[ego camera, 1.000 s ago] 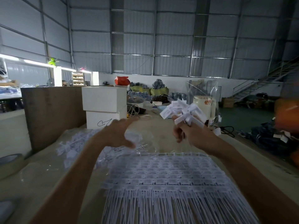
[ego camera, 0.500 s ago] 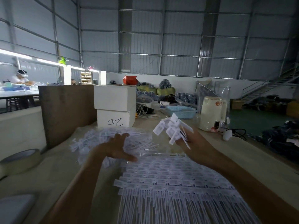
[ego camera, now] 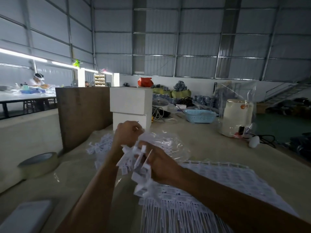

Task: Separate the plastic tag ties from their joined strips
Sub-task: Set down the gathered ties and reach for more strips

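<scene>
A wide mat of joined white tag-tie strips [ego camera: 223, 185] lies on the table before me, tails pointing toward me. My right hand [ego camera: 161, 163] grips a bunch of white tag ties [ego camera: 141, 172] that stick out between its fingers, just above the mat's far left corner. My left hand [ego camera: 126, 133] is beyond it, fingers curled on the crinkled clear plastic bag [ego camera: 168, 142] that holds a heap of loose white ties [ego camera: 101, 147]. The two hands are close together; what lies under them is hidden.
A roll of tape [ego camera: 38, 163] sits at the left, a brown board [ego camera: 82, 113] and two stacked white boxes [ego camera: 129, 108] behind the heap. A blue basket [ego camera: 200, 116], a white kettle [ego camera: 235, 118] and cables stand at the back right. A person works at a far table.
My right hand has come down and leftward with its bunch of ties, toward the bag. My left hand has risen from the heap and now holds the bag's plastic. The camera has tilted.
</scene>
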### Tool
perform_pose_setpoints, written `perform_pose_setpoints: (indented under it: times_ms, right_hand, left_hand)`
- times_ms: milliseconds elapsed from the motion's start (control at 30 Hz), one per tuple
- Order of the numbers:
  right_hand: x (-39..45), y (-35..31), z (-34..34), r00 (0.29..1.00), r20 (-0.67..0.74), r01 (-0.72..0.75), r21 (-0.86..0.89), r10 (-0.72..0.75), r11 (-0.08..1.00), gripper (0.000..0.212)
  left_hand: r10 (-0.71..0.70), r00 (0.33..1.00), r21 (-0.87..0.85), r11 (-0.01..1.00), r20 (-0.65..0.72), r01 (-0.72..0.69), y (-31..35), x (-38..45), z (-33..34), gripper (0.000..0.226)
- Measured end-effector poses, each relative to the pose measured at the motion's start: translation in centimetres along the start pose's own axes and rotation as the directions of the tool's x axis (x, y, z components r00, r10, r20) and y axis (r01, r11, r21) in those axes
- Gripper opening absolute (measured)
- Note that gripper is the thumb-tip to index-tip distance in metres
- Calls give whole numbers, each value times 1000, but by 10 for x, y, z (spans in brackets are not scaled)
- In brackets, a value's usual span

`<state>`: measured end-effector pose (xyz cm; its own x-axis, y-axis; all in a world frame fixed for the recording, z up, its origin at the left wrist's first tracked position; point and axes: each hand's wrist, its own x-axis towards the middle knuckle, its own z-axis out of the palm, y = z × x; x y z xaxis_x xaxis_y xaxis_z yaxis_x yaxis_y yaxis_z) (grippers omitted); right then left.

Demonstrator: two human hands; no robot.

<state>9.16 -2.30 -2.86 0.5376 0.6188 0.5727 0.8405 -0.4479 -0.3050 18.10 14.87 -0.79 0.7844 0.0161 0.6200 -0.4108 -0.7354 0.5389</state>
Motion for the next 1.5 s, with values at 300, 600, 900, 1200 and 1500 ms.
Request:
perform_pose_setpoints:
  times_ms: [300, 600, 900, 1200, 1500]
  right_hand:
    - [35, 81, 22, 942, 223, -139, -416, 249, 898, 51]
    - [117, 116, 22, 767, 143, -541, -380, 625, 751, 50]
    - [131, 160, 44, 695, 172, -486, -603, 698, 632, 42]
    - [121, 147, 6, 750, 206, -429, -571, 628, 699, 56]
    - [-9, 69, -8, 971, 237, 97, -470, 19, 877, 50]
  left_hand:
    - [60, 995, -365, 931, 80, -26, 33, 10, -25, 28]
    - [154, 987, -182, 970, -43, -159, 50, 9, -28, 26]
    - [196, 980, -170, 965, -40, -200, 56, 14, -23, 24]
    - [230, 973, -111, 967, -1, -228, 56, 14, -17, 21]
    - [280, 940, -12, 959, 194, -283, 74, 4, -13, 28]
